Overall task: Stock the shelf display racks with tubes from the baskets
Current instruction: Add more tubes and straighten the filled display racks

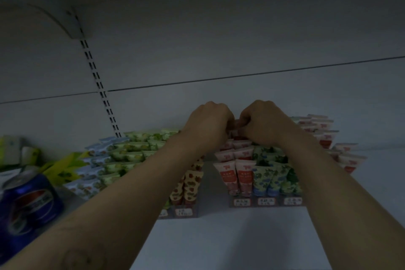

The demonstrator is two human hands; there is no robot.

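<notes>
Tubes [244, 178] stand cap-down in the tiered display rack [254, 204], and the left hand [208, 123] and right hand [265, 123] both curl around what looks like a pink tube [235, 124] at the back row. Such tubes should be light, soft and squashy, best pinched by the flat crimped end. Rack labels [242, 202] are too blurred to read; the blue can [30, 201] shows a Pepsi logo

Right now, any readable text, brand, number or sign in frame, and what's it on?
No text reads cleanly; the frame is dim and blurred.
Blue can: round red, white and blue logo; wording across it blurred.
White labels on the right rack front: dark characters, too blurred to read.
White label on the left rack front: same, unreadable.
Pink-and-red tubes: red mark and small print, too small to read.
</notes>
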